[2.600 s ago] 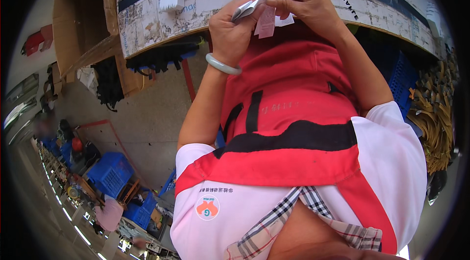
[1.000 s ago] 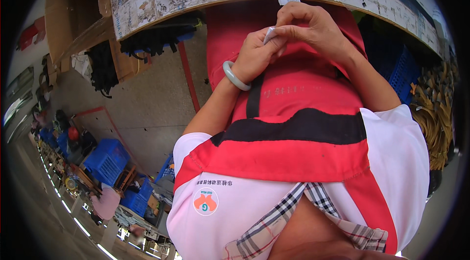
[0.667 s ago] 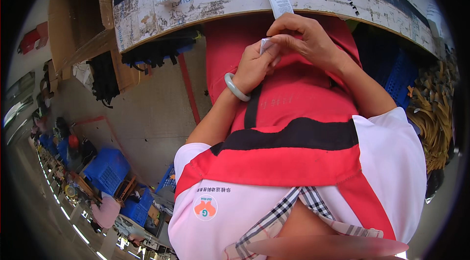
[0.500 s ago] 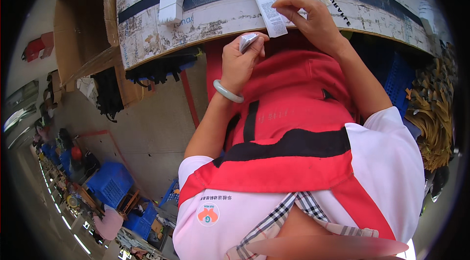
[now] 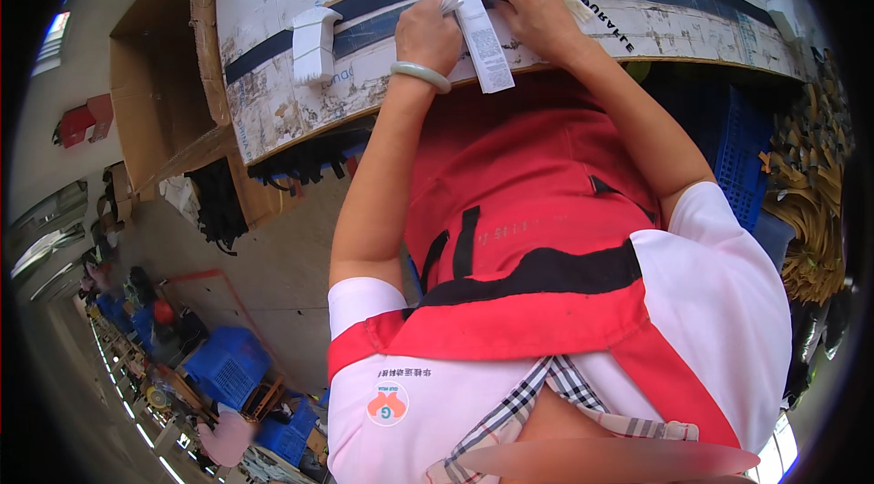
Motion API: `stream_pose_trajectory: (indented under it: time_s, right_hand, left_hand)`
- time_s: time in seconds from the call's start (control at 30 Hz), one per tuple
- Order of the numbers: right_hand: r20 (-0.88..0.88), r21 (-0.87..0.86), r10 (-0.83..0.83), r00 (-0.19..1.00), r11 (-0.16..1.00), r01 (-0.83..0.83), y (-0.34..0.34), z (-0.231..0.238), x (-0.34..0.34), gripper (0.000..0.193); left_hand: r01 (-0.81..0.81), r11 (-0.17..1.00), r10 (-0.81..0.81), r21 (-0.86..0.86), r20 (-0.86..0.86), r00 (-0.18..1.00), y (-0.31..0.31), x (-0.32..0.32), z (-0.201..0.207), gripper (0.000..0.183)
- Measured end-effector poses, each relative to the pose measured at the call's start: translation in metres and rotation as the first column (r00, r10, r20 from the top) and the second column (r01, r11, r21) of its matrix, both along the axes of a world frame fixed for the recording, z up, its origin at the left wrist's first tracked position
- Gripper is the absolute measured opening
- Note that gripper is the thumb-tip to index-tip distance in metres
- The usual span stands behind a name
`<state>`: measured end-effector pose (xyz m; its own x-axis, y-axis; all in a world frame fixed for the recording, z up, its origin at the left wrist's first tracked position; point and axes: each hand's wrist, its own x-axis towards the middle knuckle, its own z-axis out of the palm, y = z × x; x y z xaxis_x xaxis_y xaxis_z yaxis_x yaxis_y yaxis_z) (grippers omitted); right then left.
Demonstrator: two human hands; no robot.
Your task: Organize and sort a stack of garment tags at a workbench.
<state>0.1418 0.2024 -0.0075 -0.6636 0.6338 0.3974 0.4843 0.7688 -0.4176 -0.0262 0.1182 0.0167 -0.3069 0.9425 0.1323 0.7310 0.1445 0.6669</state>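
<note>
Plainly, the left hand (image 5: 428,36) pinches white slips (image 5: 451,3), the right hand (image 5: 537,15) loosely curled beside a strip (image 5: 478,29)

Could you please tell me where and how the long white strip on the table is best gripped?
The strip is probably best pinched at its near end, from the person's side: thin and flat, it seems to reach slightly past the edge of the table, leaving room for thumb below and finger above.

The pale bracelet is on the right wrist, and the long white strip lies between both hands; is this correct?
Wrong side: the head view shows the pale bracelet on the left wrist. The long white strip does lie between the left hand and right hand.
</note>
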Motion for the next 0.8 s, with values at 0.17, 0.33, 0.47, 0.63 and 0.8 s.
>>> stream_pose_trajectory:
  time_s: [0.17,0.33,0.47,0.63,0.8]
  right_hand:
    - [-0.096,0.022,0.013,0.995,1.000,-0.011,0.002,0.013,0.025,0.018]
    - [-0.011,0.130,-0.256,0.967,0.958,0.255,0.014,0.009,0.078,0.023]
    - [-0.128,0.013,-0.245,0.961,0.968,0.249,0.020,-0.002,0.083,0.019]
    - [-0.291,-0.460,-0.401,0.869,0.855,0.240,0.021,0.004,0.090,0.020]
    - [-0.409,-0.363,-0.257,0.876,0.926,0.102,0.024,0.026,0.093,0.027]
  left_hand:
    - [0.026,0.999,-0.031,0.042,0.120,0.992,-0.011,-0.010,-0.012,0.022]
    - [-0.072,0.997,0.078,-0.031,0.514,0.854,-0.032,-0.011,-0.017,0.022]
    - [-0.086,0.996,0.076,-0.009,0.567,0.820,-0.038,-0.007,-0.012,0.020]
    - [-0.099,0.995,0.077,-0.007,0.684,0.726,-0.045,-0.007,-0.009,0.017]
    - [-0.129,0.992,0.089,0.000,0.722,0.687,-0.046,-0.006,-0.012,0.016]
